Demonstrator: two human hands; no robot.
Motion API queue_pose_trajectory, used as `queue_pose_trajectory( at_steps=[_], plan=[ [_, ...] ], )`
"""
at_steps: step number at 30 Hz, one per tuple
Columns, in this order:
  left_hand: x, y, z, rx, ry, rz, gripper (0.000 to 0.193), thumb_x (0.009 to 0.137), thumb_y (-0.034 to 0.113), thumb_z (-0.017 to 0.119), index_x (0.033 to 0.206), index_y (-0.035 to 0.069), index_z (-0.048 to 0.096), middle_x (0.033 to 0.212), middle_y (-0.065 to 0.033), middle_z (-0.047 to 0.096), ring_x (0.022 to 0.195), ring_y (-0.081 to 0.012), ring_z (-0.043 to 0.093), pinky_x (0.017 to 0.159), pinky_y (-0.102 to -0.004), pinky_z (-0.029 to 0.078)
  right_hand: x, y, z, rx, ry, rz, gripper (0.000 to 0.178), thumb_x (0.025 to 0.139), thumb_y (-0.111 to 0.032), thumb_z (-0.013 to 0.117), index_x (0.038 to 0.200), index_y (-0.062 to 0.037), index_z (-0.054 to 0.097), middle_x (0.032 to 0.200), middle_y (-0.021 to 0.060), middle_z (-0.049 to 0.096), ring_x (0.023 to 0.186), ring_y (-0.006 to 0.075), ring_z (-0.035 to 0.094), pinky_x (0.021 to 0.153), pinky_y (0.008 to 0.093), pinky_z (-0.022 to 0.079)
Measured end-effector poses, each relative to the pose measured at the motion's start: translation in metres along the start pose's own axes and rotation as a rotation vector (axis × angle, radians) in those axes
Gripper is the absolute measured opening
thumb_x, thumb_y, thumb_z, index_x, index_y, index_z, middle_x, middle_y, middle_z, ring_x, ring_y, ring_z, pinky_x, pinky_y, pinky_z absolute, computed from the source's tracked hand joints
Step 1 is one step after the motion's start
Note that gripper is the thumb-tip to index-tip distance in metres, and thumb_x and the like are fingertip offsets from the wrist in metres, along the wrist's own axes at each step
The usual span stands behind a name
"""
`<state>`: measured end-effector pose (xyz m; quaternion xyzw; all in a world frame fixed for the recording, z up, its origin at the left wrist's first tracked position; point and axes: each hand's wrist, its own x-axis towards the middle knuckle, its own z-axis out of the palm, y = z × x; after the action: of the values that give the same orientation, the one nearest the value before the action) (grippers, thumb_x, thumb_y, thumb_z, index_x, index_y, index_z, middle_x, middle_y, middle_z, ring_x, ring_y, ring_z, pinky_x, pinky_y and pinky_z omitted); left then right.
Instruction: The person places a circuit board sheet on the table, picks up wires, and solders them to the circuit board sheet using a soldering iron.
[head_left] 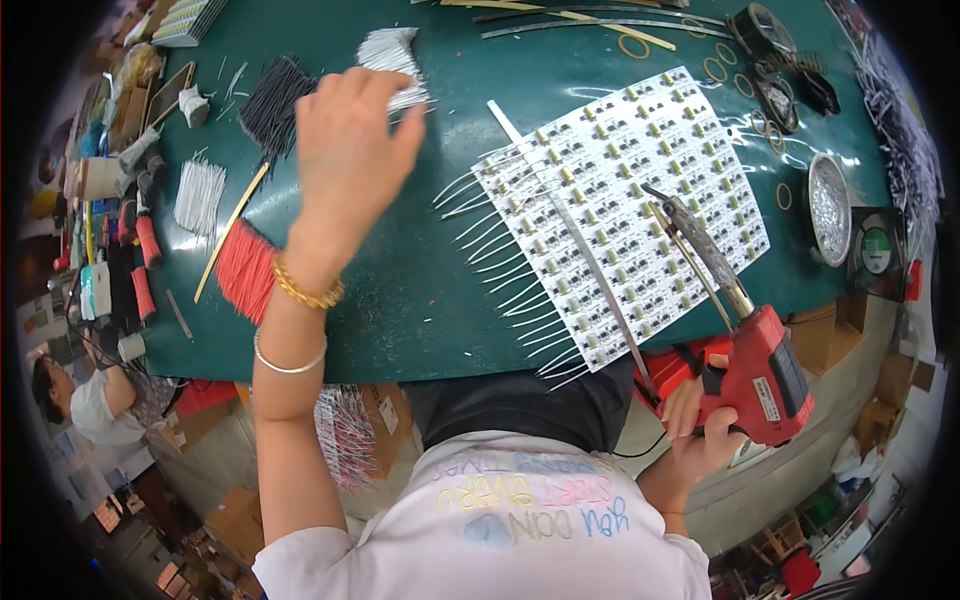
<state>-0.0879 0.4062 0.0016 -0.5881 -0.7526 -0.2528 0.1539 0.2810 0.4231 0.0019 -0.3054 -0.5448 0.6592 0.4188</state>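
My left hand (350, 135) reaches over the table at the near edge of a bundle of short white wires (390, 50), thumb apart from the fingers, partly covering it. Beside that hand lie black wires (275, 100) and red wires (246, 268). My right hand (705, 425) is wrapped round the handle of a red soldering gun (768, 375). The gun's metal tip hovers over or rests on a white panel of circuit boards (620, 190); I cannot tell which. White wires (520, 300) stick out along the panel's left edge. A thin metal strip (590, 250) lies across the panel.
Another white wire bundle (200, 195) lies at the left by a yellow stick (232, 232). Rubber bands (715, 70), a black tape roll (760, 35) and a foil-lined bowl (829, 210) are at the right. A person (95, 400) is beyond the table's left side.
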Motion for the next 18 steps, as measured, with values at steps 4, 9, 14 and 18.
queue_pose_trajectory(
  at_steps=[4, 9, 14, 18],
  plan=[
    [0.001, -0.023, 0.001, 0.244, -0.114, 0.031, 0.013, 0.076, 0.015, 0.069, 0.085, 0.007, 0.065, 0.086, -0.0045, 0.061, 0.088, -0.0237, 0.054, 0.077, -0.0363, 0.039, -0.003, -0.001, -0.004, 0.027, 0.029, 0.036, 0.055, 0.096, -0.035, 0.048, 0.125, 0.0099, 0.037, 0.052, 0.0018, 0.043, 0.04, 0.012, 0.042, 0.045, 0.0268, 0.039],
    [0.003, -0.027, 0.01, 0.226, -0.121, 0.093, 0.009, 0.077, 0.013, 0.068, 0.081, 0.006, 0.064, 0.083, -0.0047, 0.06, 0.087, -0.0243, 0.054, 0.074, -0.0354, 0.039, -0.004, 0.001, -0.002, 0.033, 0.022, 0.025, 0.054, 0.096, -0.034, 0.049, 0.125, 0.0101, 0.038, 0.052, 0.0017, 0.043, 0.039, 0.0118, 0.041, 0.044, 0.0266, 0.038],
    [0.0, -0.028, 0.005, 0.203, -0.021, 0.092, 0.007, 0.077, 0.012, 0.068, 0.076, 0.007, 0.062, 0.077, -0.0033, 0.06, 0.079, -0.0228, 0.055, 0.073, -0.0358, 0.039, -0.005, 0.004, -0.003, 0.028, 0.019, 0.029, 0.054, 0.095, -0.033, 0.05, 0.125, 0.01, 0.038, 0.052, 0.0016, 0.042, 0.038, 0.0116, 0.04, 0.042, 0.026, 0.036],
    [-0.002, -0.025, -0.002, 0.18, -0.006, 0.05, 0.007, 0.078, 0.013, 0.068, 0.078, 0.007, 0.063, 0.076, -0.0038, 0.062, 0.075, -0.0235, 0.055, 0.074, -0.0351, 0.038, -0.006, 0.004, -0.005, 0.016, 0.04, 0.021, 0.053, 0.096, -0.034, 0.049, 0.125, 0.0094, 0.038, 0.052, 0.0012, 0.042, 0.037, 0.011, 0.04, 0.041, 0.0252, 0.036]
  ],
)
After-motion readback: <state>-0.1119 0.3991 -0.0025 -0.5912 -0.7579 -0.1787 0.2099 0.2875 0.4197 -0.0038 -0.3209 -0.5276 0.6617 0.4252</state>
